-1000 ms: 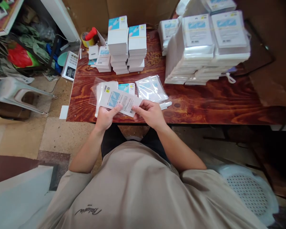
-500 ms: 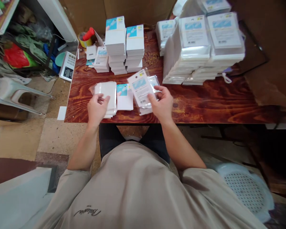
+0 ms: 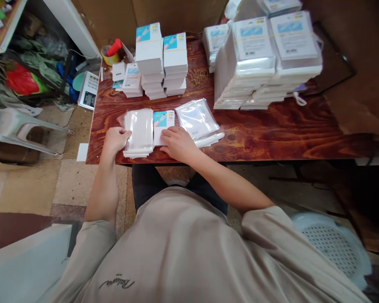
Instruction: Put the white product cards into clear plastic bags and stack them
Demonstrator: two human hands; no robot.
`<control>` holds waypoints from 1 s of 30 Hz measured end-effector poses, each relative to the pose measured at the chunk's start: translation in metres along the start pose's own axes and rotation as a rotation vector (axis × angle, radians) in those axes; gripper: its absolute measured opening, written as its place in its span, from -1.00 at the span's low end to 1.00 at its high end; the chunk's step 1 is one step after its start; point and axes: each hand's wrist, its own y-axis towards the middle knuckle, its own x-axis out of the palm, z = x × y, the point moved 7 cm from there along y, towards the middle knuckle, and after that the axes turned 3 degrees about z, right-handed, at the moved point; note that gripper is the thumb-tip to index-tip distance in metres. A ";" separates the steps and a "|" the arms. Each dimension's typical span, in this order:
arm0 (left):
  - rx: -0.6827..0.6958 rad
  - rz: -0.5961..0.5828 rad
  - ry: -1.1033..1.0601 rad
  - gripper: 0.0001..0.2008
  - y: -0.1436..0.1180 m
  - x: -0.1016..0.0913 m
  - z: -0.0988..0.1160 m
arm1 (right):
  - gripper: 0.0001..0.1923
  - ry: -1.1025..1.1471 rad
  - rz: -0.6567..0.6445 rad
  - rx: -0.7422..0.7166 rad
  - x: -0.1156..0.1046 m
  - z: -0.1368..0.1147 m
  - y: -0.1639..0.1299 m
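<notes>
My left hand [image 3: 115, 139] rests at the left edge of a pile of clear plastic sleeves [image 3: 139, 131] on the wooden table [image 3: 271, 126], fingers touching the pile. My right hand [image 3: 177, 144] lies flat on a small stack of white cards with a blue-printed top [image 3: 163, 120], just right of that pile. Neither hand has anything lifted. To the right of my right hand lies a fanned heap of sleeved cards [image 3: 197, 119].
Two tall stacks of blue-topped cards [image 3: 161, 59] stand at the back, shorter ones [image 3: 131, 80] to their left. Bundled sleeved packs [image 3: 265, 59] pile up at the back right. Rubber bands [image 3: 200, 76], a tape roll [image 3: 109, 54], a scale [image 3: 89, 89], plastic chairs [image 3: 15, 126].
One second ago both hands held a card in a sleeve. My right hand carried it to the heap on the right, left it there, then came back onto the card stack. My left hand lowered to the sleeves.
</notes>
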 end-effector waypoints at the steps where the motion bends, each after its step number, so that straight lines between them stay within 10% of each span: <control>1: 0.030 0.019 0.021 -0.78 -0.003 -0.004 0.004 | -0.70 -0.028 -0.057 -0.014 0.001 -0.003 0.002; 5: 0.065 0.170 -0.274 -0.88 -0.019 -0.016 0.016 | -0.78 -0.076 -0.186 -0.043 0.000 -0.008 0.000; 9: -0.140 0.063 -0.894 -0.89 -0.026 0.010 0.017 | -0.73 -0.069 -0.163 -0.061 -0.007 -0.003 -0.010; 15: -0.166 0.134 -1.227 -0.89 -0.027 0.027 0.026 | -0.71 0.481 0.624 0.391 -0.058 0.036 -0.058; 20: -0.155 0.138 -1.359 -0.85 -0.042 0.035 0.043 | -0.58 1.298 0.517 0.817 -0.002 0.036 -0.084; 30: -0.069 0.049 -1.370 -0.70 -0.081 0.055 0.063 | -0.63 1.189 1.006 0.891 0.023 0.043 -0.085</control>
